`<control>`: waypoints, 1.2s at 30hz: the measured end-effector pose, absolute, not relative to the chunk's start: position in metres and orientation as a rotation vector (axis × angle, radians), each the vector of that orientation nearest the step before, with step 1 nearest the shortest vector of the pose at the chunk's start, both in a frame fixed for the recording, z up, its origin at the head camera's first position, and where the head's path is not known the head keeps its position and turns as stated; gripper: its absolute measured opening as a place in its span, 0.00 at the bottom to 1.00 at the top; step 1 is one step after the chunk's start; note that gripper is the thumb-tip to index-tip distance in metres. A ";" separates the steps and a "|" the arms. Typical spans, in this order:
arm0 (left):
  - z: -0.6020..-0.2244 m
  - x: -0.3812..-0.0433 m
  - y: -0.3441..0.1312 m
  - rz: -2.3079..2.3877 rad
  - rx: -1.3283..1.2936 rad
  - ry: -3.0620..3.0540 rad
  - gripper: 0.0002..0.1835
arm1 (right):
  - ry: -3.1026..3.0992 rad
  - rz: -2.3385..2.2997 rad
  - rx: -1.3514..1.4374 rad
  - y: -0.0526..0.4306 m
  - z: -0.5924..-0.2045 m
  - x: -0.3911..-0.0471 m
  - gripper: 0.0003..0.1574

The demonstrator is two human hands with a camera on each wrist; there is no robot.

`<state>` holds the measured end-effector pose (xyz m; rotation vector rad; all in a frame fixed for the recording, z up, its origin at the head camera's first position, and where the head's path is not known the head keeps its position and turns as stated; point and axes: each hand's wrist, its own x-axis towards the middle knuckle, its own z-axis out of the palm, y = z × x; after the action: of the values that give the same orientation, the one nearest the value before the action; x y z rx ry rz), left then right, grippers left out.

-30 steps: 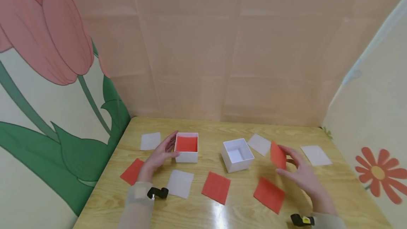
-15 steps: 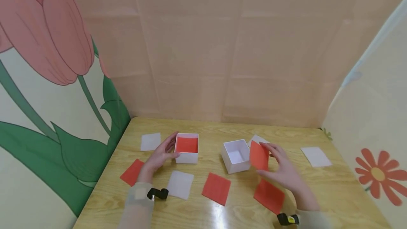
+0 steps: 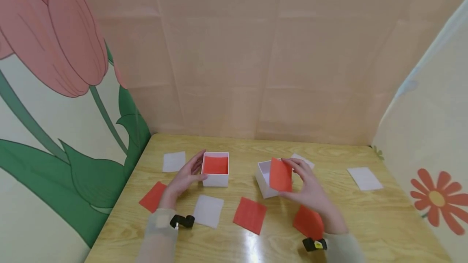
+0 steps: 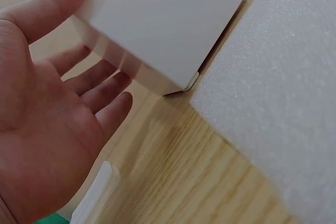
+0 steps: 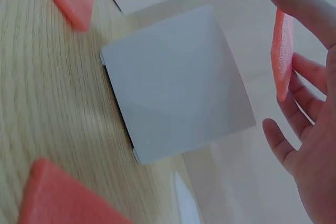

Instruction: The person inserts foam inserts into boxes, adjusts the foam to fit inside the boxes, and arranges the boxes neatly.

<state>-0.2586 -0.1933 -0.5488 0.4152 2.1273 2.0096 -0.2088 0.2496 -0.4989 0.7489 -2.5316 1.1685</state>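
Note:
My right hand (image 3: 310,188) pinches a red foam square (image 3: 280,175) between thumb and fingers. The square stands nearly upright over the right white box (image 3: 264,182), hiding much of its opening; in the right wrist view it shows edge-on above the box. My left hand (image 3: 185,178) holds the left white box (image 3: 215,180) by its left side, thumb on the near face and fingers along the side wall. A red foam piece (image 3: 215,164) lies inside that box.
Red foam squares (image 3: 250,215) lie near the front, one (image 3: 308,221) partly under the right forearm and another (image 3: 152,197) beside the left. White foam squares (image 3: 208,211) are spread about the wooden table (image 3: 234,145), one (image 3: 304,160) behind the right box and one (image 3: 365,178) far right.
My right hand has carried the red foam square leftward, from right of the right box to over its opening. The left hand and left box have stayed in place.

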 end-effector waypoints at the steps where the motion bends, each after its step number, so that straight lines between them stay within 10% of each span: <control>1: -0.548 -0.259 -0.193 2.009 0.416 2.133 0.48 | -2.540 1.169 0.747 0.248 -0.497 -0.209 0.62; 36: -0.548 -0.256 -0.196 2.001 0.456 2.146 0.51 | -2.857 0.754 0.906 0.082 -0.470 -0.235 0.61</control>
<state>-0.2565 -0.1959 -0.5481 0.4558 2.1457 2.0011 -0.2346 0.0820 -0.4703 0.9056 -2.8566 0.7540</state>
